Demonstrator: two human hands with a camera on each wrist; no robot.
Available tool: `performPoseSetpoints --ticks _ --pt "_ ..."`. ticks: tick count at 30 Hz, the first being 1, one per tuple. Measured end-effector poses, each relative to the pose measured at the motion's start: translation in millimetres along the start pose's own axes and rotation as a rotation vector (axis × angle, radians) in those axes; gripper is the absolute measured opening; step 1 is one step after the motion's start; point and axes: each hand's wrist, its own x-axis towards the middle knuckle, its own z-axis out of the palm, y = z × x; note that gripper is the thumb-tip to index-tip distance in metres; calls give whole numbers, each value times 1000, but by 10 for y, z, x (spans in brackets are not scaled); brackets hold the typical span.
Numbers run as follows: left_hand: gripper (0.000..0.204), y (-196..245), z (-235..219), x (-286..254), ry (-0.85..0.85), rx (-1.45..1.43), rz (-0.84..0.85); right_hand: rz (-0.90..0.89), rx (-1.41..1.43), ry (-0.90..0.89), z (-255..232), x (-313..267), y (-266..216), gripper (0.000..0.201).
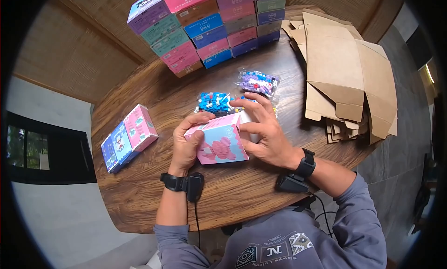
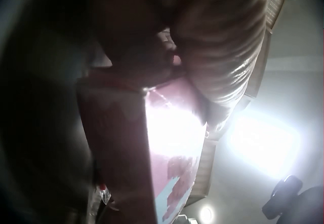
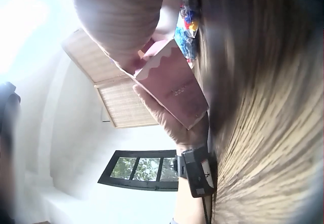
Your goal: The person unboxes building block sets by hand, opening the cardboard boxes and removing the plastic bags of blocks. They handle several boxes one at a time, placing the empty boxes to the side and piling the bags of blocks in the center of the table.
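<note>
A small pink and light-blue box (image 1: 222, 145) is gripped in my left hand (image 1: 185, 136), thumb across its near left corner and fingers behind it. My right hand (image 1: 270, 136) is at the box's right end, with thumb and index finger touching its edge and the other fingers spread above. A white flap (image 3: 170, 17) stands out from that end in the right wrist view, and the hand hides part of the opening. In the left wrist view the box (image 2: 174, 133) shows close up under glare. Beyond it lie clear bags of blue bricks (image 1: 214, 101) and purple bricks (image 1: 258, 82).
Several colourful boxes are stacked in a wall (image 1: 209, 29) at the far side of the wooden table (image 1: 177, 204). Flattened brown cardboard (image 1: 347, 69) is piled at the right. Two boxes (image 1: 129, 137) lie at the left. Cables hang from the wrist cameras.
</note>
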Motion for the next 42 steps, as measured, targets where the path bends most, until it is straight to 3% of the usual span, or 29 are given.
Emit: performPoseSetpoints --ticks 5,14,17,20,22,25,27,29,33,36,39,42 --pt "45 0 -7 3 -11 -31 -37 35 37 -14 -26 16 -31 15" --pt "46 9 -50 -2 166 -139 -55 53 131 189 -57 8 -17 10" --pt "46 18 -86 -19 222 -222 -83 157 450 283 -4 13 9 9" --pt "47 19 -96 -32 266 -333 -92 359 546 311 -59 -40 33 16" --pt "46 26 -108 -48 281 -415 -96 389 800 405 -19 -5 26 24" --pt "47 50 -141 -78 306 -554 -104 494 824 475 -88 58 35 26" --pt "49 49 -138 -81 341 -669 -100 527 809 542 -102 89 91 27" --pt "54 86 -100 -80 260 -716 -81 540 824 574 -136 100 157 26" --pt "68 -20 -253 -106 89 -839 -98 540 738 514 -128 91 252 20" --pt "72 -18 -303 -84 -25 -845 -120 569 480 425 -112 56 317 18" --pt "73 -25 -303 -100 11 -784 -134 586 390 347 -115 61 247 20" --pt "69 -2 -242 -98 24 -808 -122 494 184 411 -132 94 194 20"
